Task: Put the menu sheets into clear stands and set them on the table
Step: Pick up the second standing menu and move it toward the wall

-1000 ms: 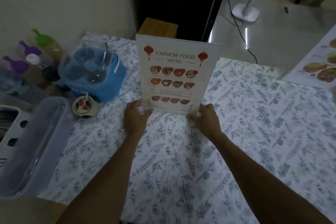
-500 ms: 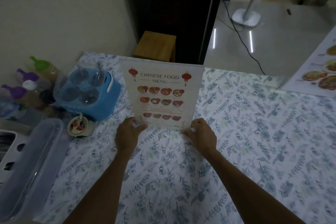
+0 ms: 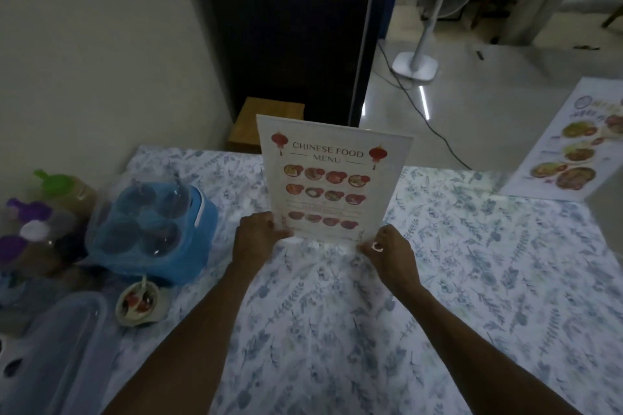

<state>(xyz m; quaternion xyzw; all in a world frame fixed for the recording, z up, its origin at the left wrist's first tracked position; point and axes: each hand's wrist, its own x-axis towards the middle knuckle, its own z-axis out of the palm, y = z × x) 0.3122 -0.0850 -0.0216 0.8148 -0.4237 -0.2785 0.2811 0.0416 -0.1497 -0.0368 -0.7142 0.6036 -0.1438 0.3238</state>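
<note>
A clear stand holding a "Chinese Food Menu" sheet (image 3: 328,178) is upright near the middle of the table (image 3: 472,280), which has a blue floral cloth. My left hand (image 3: 258,236) grips the stand's lower left corner. My right hand (image 3: 387,251) pinches its lower right corner. The stand's base is at the cloth, though whether it touches is hidden by my hands. A second menu stand (image 3: 569,148) with food photos sits at the table's far right edge.
At the left stand a blue condiment caddy (image 3: 151,232) with a clear lid, several sauce bottles (image 3: 33,222), a small dish (image 3: 140,303) and a long clear-lidded box (image 3: 43,357). Beyond the table are a wooden stool (image 3: 266,121) and a floor fan (image 3: 424,27).
Both hands have carried the menu stand a little to the right and farther from me. The camera tilted up, showing more of the floor and the fan.
</note>
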